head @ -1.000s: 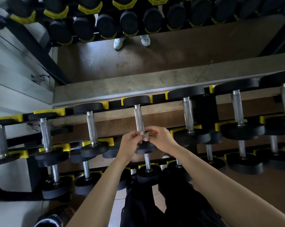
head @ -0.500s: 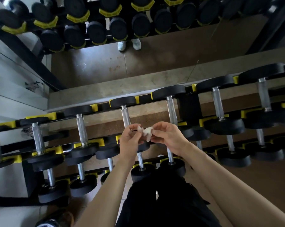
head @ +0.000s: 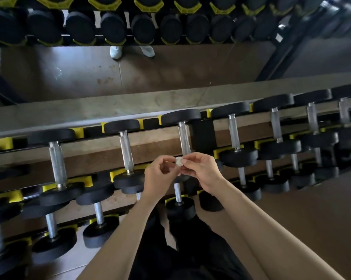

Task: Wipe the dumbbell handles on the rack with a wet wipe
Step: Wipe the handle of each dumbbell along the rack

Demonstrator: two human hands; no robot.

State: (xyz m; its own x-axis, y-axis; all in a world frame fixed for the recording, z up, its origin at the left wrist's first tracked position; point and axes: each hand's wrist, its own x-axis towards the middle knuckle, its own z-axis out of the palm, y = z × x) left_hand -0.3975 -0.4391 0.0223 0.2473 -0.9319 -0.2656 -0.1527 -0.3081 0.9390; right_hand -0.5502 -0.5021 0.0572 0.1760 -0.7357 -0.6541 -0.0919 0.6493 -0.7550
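Dumbbell handles (head: 125, 150) of bare grey metal run in a row along the top tier of the rack (head: 202, 136). Each sits between two round black ends (head: 180, 117) that rest in yellow cradles (head: 1, 143). Lower tiers carry more dumbbells of the same kind, with shorter handles, stepping down toward the person.

The wet wipe (head: 179, 161) is a small crumpled white wad held in the air between both hands, just in front of the lower end of one top-tier handle (head: 184, 138), the one beside the rack's black upright. Whether the wipe touches that handle cannot be told from this view.

The left hand (head: 160, 176) pinches the wipe's left side between thumb and forefinger, with its other fingers loosely curled beneath. The right hand (head: 203, 172) pinches the right side in the same way, knuckles up, fingertips meeting those of the left hand over the wad. Both forearms are bare and reach up from the bottom of the view, above dark trousers (head: 190, 249).

Near the top of the view, past a pale ledge, lies a brown floor (head: 170, 73) with a pair of light shoes (head: 116, 51) on it. Beyond that, another line of black dumbbell ends sits in yellow cradles.
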